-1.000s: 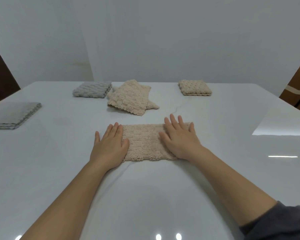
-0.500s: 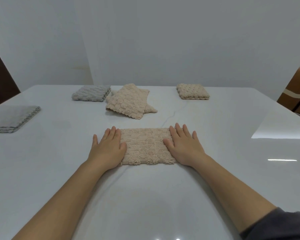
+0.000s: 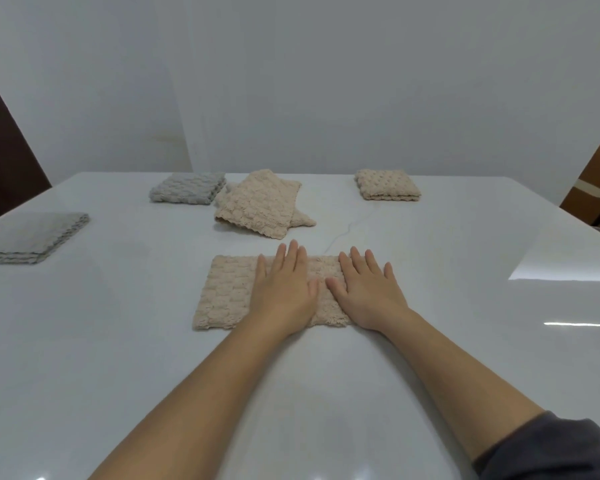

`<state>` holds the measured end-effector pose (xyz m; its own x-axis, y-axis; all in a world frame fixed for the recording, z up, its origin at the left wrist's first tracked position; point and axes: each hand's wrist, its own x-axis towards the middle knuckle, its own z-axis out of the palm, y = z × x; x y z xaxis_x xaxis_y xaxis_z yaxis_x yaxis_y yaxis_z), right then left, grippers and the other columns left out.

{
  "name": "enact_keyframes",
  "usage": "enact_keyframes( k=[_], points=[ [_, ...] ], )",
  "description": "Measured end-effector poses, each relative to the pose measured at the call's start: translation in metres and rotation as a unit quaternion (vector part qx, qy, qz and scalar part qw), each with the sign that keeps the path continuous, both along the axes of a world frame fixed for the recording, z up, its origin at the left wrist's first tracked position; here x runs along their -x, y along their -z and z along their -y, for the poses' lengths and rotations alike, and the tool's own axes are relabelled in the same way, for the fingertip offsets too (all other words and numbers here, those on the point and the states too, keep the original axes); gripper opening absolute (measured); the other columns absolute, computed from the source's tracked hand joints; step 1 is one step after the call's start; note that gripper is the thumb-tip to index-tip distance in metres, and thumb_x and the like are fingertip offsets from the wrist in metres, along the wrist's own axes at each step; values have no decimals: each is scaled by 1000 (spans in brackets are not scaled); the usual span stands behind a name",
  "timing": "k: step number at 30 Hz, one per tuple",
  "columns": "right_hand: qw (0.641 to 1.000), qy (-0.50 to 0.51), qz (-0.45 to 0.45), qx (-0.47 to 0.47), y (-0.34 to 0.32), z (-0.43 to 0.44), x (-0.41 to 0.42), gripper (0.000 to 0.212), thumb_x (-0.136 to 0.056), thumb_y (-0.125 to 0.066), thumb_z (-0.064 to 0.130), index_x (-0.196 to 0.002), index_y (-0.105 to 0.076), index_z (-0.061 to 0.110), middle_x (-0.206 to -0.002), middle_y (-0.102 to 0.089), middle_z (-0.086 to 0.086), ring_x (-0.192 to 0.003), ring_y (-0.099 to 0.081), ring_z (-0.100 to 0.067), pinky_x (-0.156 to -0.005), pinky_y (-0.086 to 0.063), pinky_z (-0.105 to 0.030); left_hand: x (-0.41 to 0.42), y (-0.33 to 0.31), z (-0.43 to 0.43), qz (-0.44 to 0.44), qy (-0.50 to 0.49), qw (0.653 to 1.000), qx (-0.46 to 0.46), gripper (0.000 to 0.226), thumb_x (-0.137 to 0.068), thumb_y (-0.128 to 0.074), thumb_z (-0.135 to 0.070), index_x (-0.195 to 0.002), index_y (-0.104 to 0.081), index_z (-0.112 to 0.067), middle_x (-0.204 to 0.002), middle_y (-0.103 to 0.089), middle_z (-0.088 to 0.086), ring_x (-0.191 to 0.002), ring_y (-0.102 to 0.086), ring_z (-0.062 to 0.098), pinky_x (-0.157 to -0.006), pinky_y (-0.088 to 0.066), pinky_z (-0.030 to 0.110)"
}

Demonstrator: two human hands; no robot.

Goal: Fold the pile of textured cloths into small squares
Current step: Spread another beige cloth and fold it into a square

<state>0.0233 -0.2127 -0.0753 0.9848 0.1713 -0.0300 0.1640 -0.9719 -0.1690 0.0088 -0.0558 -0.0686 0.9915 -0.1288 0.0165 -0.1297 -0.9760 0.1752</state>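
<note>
- White and glossy, a table (image 3: 118, 341) fills most of the head camera's view, with a plain pale wall (image 3: 326, 81) behind it.
- Near the middle of the table lies a beige textured cloth (image 3: 226, 292), folded into a wide rectangle with its long side running left to right.
- The left hand (image 3: 284, 289) lies palm down on the middle of this cloth, fingers straight and close together.
- The right hand (image 3: 368, 292) lies palm down on the cloth's right end, fingers straight and slightly spread. Its thumb sits just beside the left thumb.
- Both hands press flat on the cloth with open palms.
- Farther back, a loose pile of beige cloths (image 3: 257, 206) lies rumpled, one on top of another.
- Just left of the pile sits a grey folded square (image 3: 187, 192); whether they touch is unclear.
- Well apart to the right, near the far edge, sits a beige folded square (image 3: 387, 184).
- Near the left edge lies a flat grey folded cloth (image 3: 28, 237).
- A dark grey sleeve (image 3: 551, 448) covers the right arm at the lower right corner.
</note>
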Motion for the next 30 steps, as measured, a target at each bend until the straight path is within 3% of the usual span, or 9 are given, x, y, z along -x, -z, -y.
enact_keyframes(
  k=[14, 19, 23, 26, 30],
  points=[
    [1000, -7, -6, 6, -1, 1, 0, 69, -100, -14, 56, -157, -2, 19, -164, 6, -3, -150, 10, -24, -120, 2, -51, 10, 4, -88, -26, -80, 996, -12, 65, -101, -11, -48, -155, 3, -15, -162, 11, 0, -149, 11, 15, -120, 5, 48],
    [1000, 11, -9, 19, -11, -4, 0, 67, -100, -11, 55, -156, 0, 21, -164, 8, -4, -149, 14, -27, -116, 11, -58, 10, 12, -87, -10, -83, 996, -10, 65, -101, -12, -48, -155, 2, -15, -163, 9, -1, -149, 10, 15, -120, 5, 48],
    [997, -55, 53, 17, -20, -44, 9, 64, -101, -12, 50, -156, 2, 21, -163, 12, -2, -148, 18, -25, -117, 14, -55, 8, 14, -89, -4, -85, 996, -10, 65, -101, -12, -48, -155, 1, -15, -163, 8, -2, -149, 10, 14, -120, 5, 48],
    [993, -113, 30, -5, -12, -76, 13, 64, -102, -13, 49, -156, 3, 21, -163, 13, -1, -148, 19, -23, -118, 13, -52, 8, 14, -88, -2, -82, 997, -10, 65, -101, -13, -48, -155, 0, -15, -163, 7, -2, -149, 9, 14, -120, 5, 49],
    [993, -115, -2, -3, -3, -74, 9, 65, -101, -13, 53, -157, 1, 22, -164, 9, 2, -150, 12, -21, -119, 9, -51, 8, 14, -90, -1, -83, 997, -7, 65, -101, -13, -48, -155, 0, -15, -163, 7, -2, -149, 9, 14, -119, 5, 49]
  ],
)
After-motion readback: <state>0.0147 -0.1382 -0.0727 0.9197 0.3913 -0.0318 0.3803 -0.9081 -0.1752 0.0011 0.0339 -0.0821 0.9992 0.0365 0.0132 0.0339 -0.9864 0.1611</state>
